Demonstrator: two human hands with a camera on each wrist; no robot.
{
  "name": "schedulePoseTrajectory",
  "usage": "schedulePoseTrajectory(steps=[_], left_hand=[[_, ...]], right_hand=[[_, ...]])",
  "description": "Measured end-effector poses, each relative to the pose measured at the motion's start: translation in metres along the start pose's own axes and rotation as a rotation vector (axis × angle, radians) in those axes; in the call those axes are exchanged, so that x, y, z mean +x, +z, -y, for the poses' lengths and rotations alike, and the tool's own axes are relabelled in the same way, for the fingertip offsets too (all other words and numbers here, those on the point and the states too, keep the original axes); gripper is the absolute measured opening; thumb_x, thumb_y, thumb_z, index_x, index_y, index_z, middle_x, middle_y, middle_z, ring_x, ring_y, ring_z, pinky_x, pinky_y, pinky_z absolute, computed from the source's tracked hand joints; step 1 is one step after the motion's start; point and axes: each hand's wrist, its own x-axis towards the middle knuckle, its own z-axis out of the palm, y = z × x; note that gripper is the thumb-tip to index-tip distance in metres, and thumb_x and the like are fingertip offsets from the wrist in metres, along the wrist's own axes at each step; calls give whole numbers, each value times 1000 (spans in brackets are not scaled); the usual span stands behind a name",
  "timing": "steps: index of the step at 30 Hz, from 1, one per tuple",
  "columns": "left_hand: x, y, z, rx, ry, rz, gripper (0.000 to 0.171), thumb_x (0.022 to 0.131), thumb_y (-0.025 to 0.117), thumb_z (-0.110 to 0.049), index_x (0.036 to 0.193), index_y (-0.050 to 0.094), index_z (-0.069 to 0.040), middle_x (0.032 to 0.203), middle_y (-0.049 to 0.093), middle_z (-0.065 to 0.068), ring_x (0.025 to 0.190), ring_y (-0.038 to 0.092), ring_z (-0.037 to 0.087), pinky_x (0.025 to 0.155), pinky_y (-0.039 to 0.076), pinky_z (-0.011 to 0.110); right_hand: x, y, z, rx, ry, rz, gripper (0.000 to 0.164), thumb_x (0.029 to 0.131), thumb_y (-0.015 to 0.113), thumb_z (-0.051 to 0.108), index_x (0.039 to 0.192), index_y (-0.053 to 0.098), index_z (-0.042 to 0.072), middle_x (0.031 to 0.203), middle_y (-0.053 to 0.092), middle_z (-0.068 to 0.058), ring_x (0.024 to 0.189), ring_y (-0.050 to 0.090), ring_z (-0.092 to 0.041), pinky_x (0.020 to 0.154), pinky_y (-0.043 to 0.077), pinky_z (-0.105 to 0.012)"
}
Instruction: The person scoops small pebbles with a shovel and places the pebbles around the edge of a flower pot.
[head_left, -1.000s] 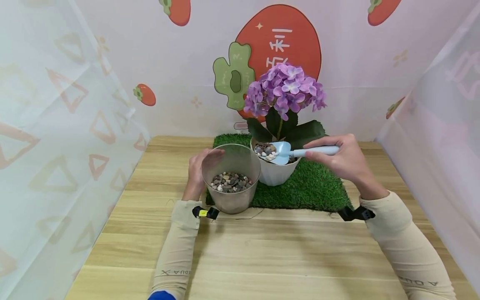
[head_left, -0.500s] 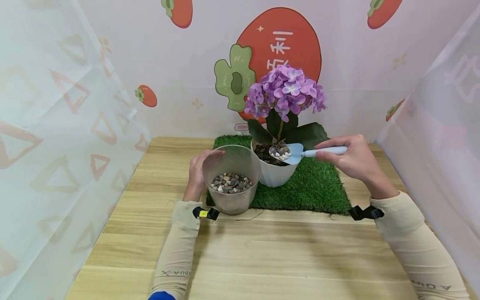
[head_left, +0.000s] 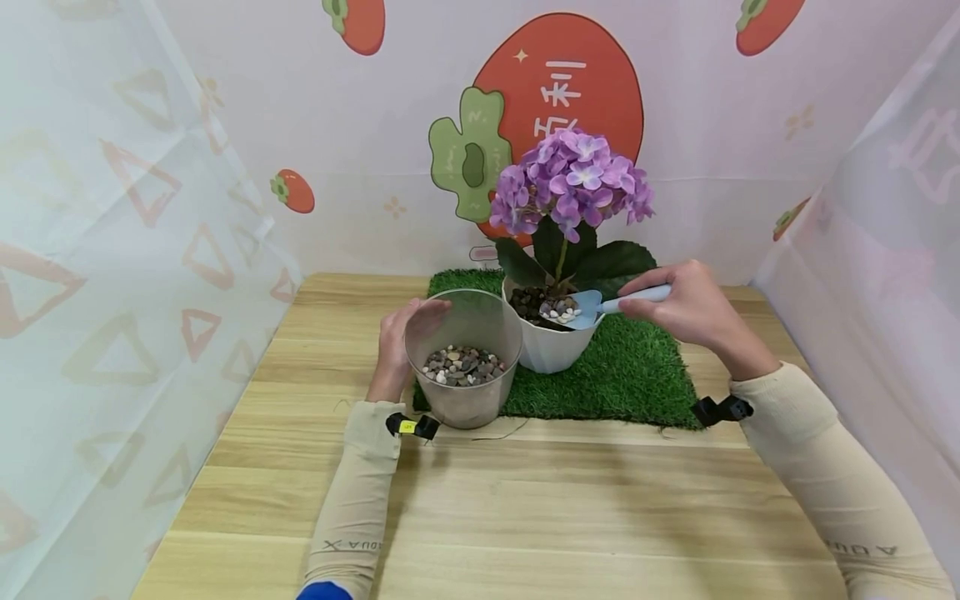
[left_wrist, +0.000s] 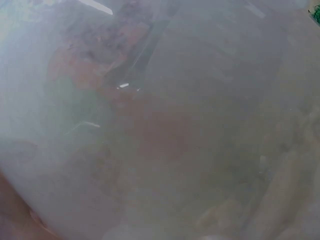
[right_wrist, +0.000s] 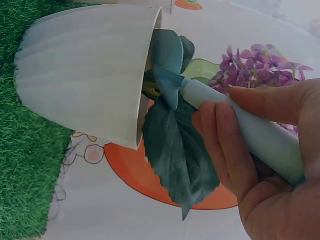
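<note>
My right hand [head_left: 693, 310] grips the handle of a small light-blue garden trowel [head_left: 588, 310]. The trowel's blade dips into the white flowerpot [head_left: 553, 350], with grey and white pebbles [head_left: 559, 312] at its tip. Brown soil shows inside the pot, beneath a purple hydrangea [head_left: 577, 179] with dark green leaves. In the right wrist view the trowel [right_wrist: 230, 110] slants over the pot's rim between the leaves. My left hand [head_left: 392, 346] holds the left side of a smoky see-through bucket [head_left: 467, 408], fingers round its far wall. Mixed pebbles [head_left: 463, 365] cover the bucket's bottom. Its wall fills the left wrist view.
Flowerpot and bucket stand side by side at an artificial grass mat [head_left: 630, 375], the bucket over its front left corner. The mat lies on a wooden table [head_left: 525, 517]. Printed curtains [head_left: 360, 125] enclose the back and both sides.
My right hand first drew the loaded trowel to the right over the pot, then lowered its blade into it, moving slightly left. The left hand and bucket stayed in place.
</note>
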Motion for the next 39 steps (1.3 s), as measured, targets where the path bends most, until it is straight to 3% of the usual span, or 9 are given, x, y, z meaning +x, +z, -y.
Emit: schedulePoseTrajectory(steps=[3, 8, 12, 17, 21, 24, 28, 33, 39], left_hand=[[0, 0, 0, -7, 2, -2, 45, 114, 44, -16, 124, 59, 25, 117, 78, 22, 116, 75, 32, 117, 54, 46], [-1, 2, 0, -10, 11, -6, 44, 113, 43, -14, 124, 57, 27, 117, 78, 24, 118, 74, 35, 117, 53, 46], [-1, 2, 0, -12, 5, -4, 45, 114, 43, -15, 124, 58, 26, 117, 79, 22, 117, 75, 32, 117, 53, 46], [0, 3, 2, -10, -4, -3, 44, 114, 43, -16, 124, 60, 23, 116, 79, 19, 115, 76, 29, 117, 54, 45], [0, 3, 1, -2, -2, -4, 44, 114, 44, -17, 124, 60, 23, 116, 80, 18, 114, 77, 28, 115, 55, 44], [0, 3, 1, 1, 3, -15, 45, 114, 45, -17, 124, 59, 24, 117, 79, 20, 113, 77, 29, 114, 56, 44], [0, 3, -1, 3, 6, -17, 45, 114, 45, -17, 124, 59, 24, 117, 79, 21, 114, 76, 30, 115, 56, 45], [-1, 1, -1, -3, 13, -2, 45, 114, 45, -19, 123, 61, 23, 117, 79, 20, 115, 76, 31, 116, 55, 45], [0, 1, 0, -1, 12, 0, 45, 113, 47, -19, 124, 60, 24, 117, 79, 20, 114, 76, 29, 116, 55, 45]], right_hand=[[5, 3, 2, -14, -12, 21, 18, 94, 77, 23, 105, 84, 11, 57, 62, 1, 44, 32, -9, 42, 31, -24], [13, 7, 4, -7, -13, 67, 18, 94, 76, 22, 106, 84, 10, 47, 46, 7, 42, 26, -8, 40, 29, -24], [19, 9, 5, -11, -15, 98, 18, 94, 76, 21, 105, 84, 9, 52, 56, 3, 42, 27, -8, 40, 30, -24], [27, 4, 3, -13, -43, 144, 19, 94, 77, 19, 105, 83, 5, 77, 77, -9, 45, 30, -8, 43, 34, -26], [33, -6, 1, -16, -72, 180, 21, 92, 79, 18, 106, 83, 3, 87, 81, -10, 44, 28, -8, 45, 34, -26], [39, -13, 1, -35, -91, 207, 20, 91, 81, 17, 106, 83, 4, 82, 81, -10, 41, 27, -7, 43, 34, -25], [44, -23, 3, -68, -100, 244, 20, 90, 81, 16, 107, 83, 5, 86, 82, -10, 44, 46, -7, 47, 40, -25], [49, -33, 13, -107, -112, 283, 14, 90, 79, 12, 102, 84, 5, 80, 82, -8, 65, 74, -14, 62, 53, -23], [49, -40, 26, -179, -119, 306, 11, 89, 77, 11, 96, 85, 7, 75, 81, -6, 65, 73, -15, 65, 55, -26]])
